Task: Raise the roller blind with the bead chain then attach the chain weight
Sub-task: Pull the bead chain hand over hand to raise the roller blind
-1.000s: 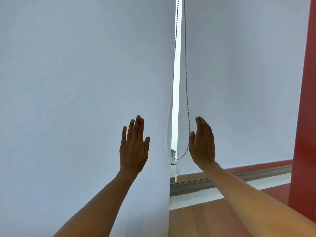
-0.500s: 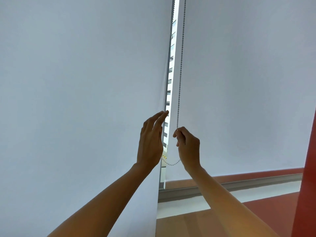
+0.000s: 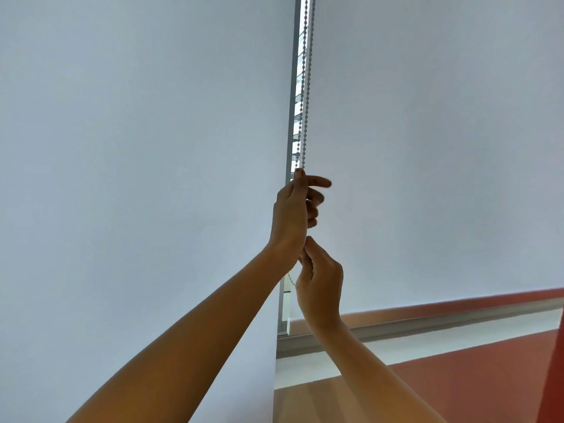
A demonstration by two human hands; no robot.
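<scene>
At the narrow bright gap between two pale blinds, both hands have closed in on the bead chain (image 3: 306, 87), where a second ago they hung open and apart on either side of it, touching nothing. The left hand (image 3: 293, 209) has since climbed from beside the blind's edge to the higher station, its thumb and forefinger brought together at the point where the two strands come down out of the gap, the other fingers (image 3: 317, 181) splayed loosely to the right; it looks to have the chain pinched, though the contact itself is hidden behind the hand. The right hand (image 3: 320, 282) sits just below it, near the left wrist, its fingertips drawn into a close pinch, and a short run of beads curves away under it, so it appears to hold the lower part of the loop. I judge the pulling is only now set up: the roller blind (image 3: 427, 148) on the right hangs down to just above the grey sill (image 3: 442, 323), so the raising is hardly begun, and the hand-over-hand haul is what comes next. No chain weight can be seen anywhere, so that step lies well ahead. The left blind (image 3: 137, 148) fills the near side from top to bottom. Below the sill runs a white ledge, then warm wooden floor (image 3: 305, 398), with dull red wall (image 3: 488, 361) to the right
</scene>
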